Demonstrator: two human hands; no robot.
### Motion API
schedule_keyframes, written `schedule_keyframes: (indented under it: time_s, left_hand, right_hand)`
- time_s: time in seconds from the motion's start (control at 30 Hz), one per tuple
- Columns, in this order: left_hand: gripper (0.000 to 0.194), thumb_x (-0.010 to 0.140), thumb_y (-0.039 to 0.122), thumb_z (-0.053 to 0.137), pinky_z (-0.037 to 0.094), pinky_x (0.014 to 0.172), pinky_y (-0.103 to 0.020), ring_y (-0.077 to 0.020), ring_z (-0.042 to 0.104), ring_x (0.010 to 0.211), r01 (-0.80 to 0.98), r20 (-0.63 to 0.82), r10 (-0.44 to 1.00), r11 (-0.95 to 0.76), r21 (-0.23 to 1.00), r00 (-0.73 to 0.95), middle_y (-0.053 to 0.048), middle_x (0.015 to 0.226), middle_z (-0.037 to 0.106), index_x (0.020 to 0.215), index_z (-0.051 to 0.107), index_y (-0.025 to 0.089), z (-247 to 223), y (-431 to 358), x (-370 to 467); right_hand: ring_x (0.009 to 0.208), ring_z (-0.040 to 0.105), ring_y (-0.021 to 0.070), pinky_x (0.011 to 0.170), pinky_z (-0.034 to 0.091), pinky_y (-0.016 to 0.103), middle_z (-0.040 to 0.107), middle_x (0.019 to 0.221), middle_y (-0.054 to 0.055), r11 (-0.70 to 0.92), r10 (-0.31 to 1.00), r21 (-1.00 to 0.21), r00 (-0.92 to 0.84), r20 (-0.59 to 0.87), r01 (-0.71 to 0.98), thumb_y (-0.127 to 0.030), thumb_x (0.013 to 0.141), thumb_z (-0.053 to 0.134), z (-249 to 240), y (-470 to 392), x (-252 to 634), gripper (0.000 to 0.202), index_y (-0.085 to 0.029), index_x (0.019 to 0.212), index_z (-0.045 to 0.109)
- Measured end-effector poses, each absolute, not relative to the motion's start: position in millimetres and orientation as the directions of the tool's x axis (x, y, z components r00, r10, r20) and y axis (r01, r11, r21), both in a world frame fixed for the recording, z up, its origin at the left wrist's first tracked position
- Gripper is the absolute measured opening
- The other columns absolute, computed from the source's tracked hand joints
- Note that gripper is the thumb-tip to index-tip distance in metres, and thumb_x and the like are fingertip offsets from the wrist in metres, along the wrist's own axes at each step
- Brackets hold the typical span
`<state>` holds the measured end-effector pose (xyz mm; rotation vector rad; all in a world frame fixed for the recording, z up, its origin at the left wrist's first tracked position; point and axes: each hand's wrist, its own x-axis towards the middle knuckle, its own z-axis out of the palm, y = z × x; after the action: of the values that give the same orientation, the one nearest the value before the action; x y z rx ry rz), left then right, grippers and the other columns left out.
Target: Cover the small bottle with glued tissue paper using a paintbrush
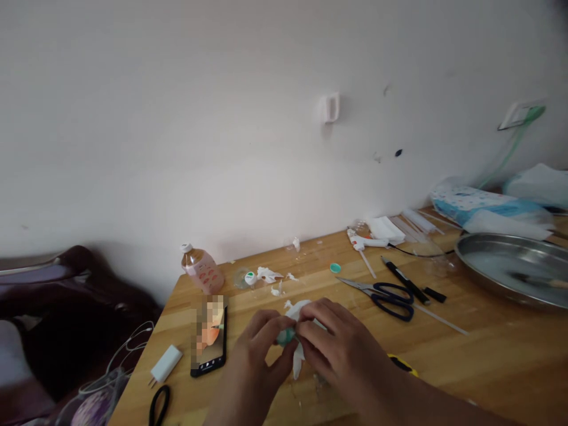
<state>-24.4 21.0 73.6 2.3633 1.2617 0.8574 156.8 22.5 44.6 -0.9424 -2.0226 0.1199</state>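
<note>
My left hand (260,358) pinches a small green and white round piece (285,336) between thumb and fingers, just above the tabletop. My right hand (339,340) is closed at the same piece from the other side, its fingertips pressed together. White, tissue-like material (298,368) shows below and behind the fingers; whether it is attached to the round piece I cannot tell. Beyond the hands lie torn white scraps (268,274), a green and white disc (251,278) and a flat green disc (335,268).
Dark-handled scissors (393,300), a black marker (406,279) and a glue gun (366,241) lie right of centre. A steel tray (465,260) stands far right. A phone (209,337), a pink-labelled bottle (203,269) and a white charger (166,362) are on the left.
</note>
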Motion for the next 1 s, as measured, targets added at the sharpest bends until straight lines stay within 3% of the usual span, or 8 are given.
schedule_keyframes:
  time_s: [0.63, 1.0]
  left_hand:
    - [0.028, 0.079, 0.000, 0.056, 0.051, 0.074, -0.020, -0.0124, 0.066, 0.086, 0.652, 0.533, 0.788, -0.583, 0.484, 0.308, 0.000, 0.095, 0.065, 0.092, 0.062, 0.024, 53.9, 17.3, -9.2]
    - [0.023, 0.078, 0.000, 0.055, 0.054, 0.073, -0.020, -0.0125, 0.067, 0.085, 0.634, 0.590, 0.718, -0.659, 0.404, 0.370, -0.003, 0.095, 0.065, 0.086, 0.061, 0.021, 54.0, 20.8, -10.1]
  right_hand:
    - [0.086, 0.054, 0.0204, 0.075, 0.046, 0.035, 0.060, 0.089, 0.004, 0.655, 0.741, -0.572, -0.272, 0.614, 0.493, 0.000, 0.080, 0.053, 39.5, 23.4, 154.0, 0.020, -0.018, 0.088, 0.057]
    - [0.090, 0.054, 0.0175, 0.078, 0.046, 0.031, 0.057, 0.091, 0.002, 0.600, 0.799, -0.692, -0.253, 0.546, 0.401, 0.001, 0.075, 0.055, 45.2, 25.5, 156.8, 0.023, -0.020, 0.084, 0.054]
